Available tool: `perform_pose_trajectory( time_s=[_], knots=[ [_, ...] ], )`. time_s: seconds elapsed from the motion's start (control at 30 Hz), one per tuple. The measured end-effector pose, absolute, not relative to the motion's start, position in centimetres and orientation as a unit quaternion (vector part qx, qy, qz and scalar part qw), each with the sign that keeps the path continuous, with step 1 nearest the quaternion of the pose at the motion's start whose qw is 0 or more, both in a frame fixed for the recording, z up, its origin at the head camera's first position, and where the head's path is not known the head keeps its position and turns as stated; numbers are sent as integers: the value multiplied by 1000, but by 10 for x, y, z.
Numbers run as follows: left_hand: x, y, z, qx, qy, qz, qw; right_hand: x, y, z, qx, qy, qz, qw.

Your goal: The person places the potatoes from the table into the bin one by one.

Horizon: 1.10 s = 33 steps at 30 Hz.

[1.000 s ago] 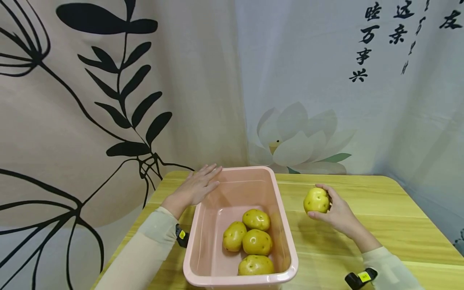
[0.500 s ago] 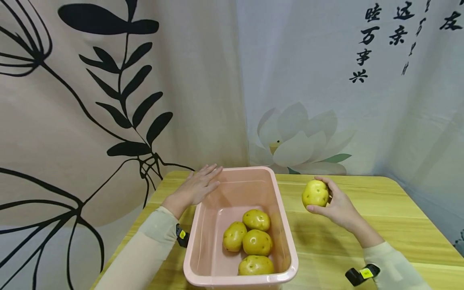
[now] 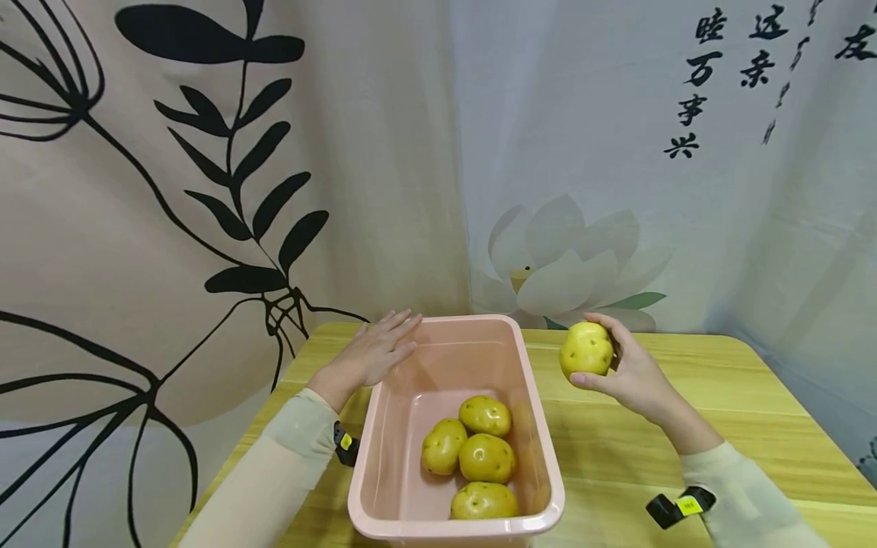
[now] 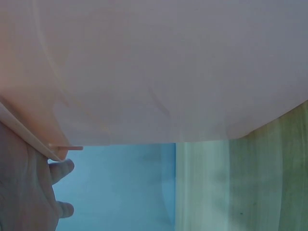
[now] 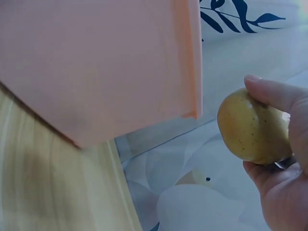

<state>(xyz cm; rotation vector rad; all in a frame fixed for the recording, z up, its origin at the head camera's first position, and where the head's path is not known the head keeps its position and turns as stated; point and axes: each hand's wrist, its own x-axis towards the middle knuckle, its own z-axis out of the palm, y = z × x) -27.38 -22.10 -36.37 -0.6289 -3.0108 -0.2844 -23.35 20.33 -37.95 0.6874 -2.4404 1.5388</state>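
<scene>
A pink plastic basin [image 3: 395, 525] stands on the table with several yellow potatoes [image 3: 487, 457] lying in its right half. My left hand [image 3: 370, 356] rests on the basin's far left rim, fingers stretched out. In the left wrist view the same hand [image 4: 24, 185] lies along the rim, and the basin's outer wall [image 4: 159, 72] fills most of the picture. To the right of the basin, my right hand [image 3: 637, 373] grips another potato [image 3: 585, 350] above the table. The right wrist view shows thumb and fingers curled round that potato [image 5: 252, 127], apart from the basin.
The wooden table [image 3: 658, 457] extends right of the basin, with its far edge close to a printed curtain [image 3: 384, 152]. Black plants, a lotus and writing decorate the curtain. Each wrist wears a black camera band [image 3: 680, 506].
My right hand has lifted the potato higher and moved it slightly left, nearer the basin. The left hand stays on the rim, and the potatoes in the basin have not moved.
</scene>
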Motion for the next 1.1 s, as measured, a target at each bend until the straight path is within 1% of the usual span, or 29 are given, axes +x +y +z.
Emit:
perform_pose_trajectory(
  time_s=[0.4, 0.77, 1.1],
  knots=[
    [-274, -220, -362, -202, -975, -91, 21, -233, 185, -351, 266, -810, 514, 93],
    [-274, -219, -364, -201, -974, -103, 18, -234, 168, -337, 282, -802, 522, 74],
    [-273, -218, -363, -201, -974, -98, 22, -238, 152, -318, 281, -809, 515, 41]
  ],
)
